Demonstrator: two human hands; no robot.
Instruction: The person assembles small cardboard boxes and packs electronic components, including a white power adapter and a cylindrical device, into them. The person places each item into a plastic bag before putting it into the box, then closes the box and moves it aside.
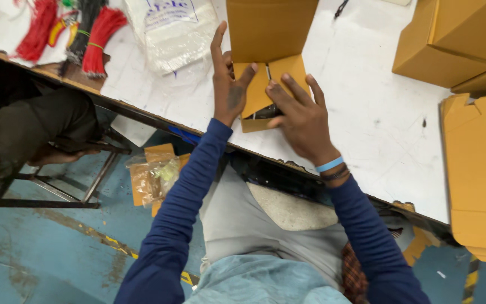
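A small tan cardboard box sits on the white table near its front edge, its lid standing up and its inner flaps partly folded down. A dark item shows through the gap under the flaps. My left hand is flat against the box's left side, fingers straight up, thumb on the left flap. My right hand presses spread fingers on the right flap and the box's front corner. Both arms wear dark blue sleeves; a light blue band is on the right wrist.
Closed tan boxes stand at the back right, and flat tan cartons lie at the right edge. Red and black cable-tie bundles and a clear plastic bag lie at the left. Another person sits at left.
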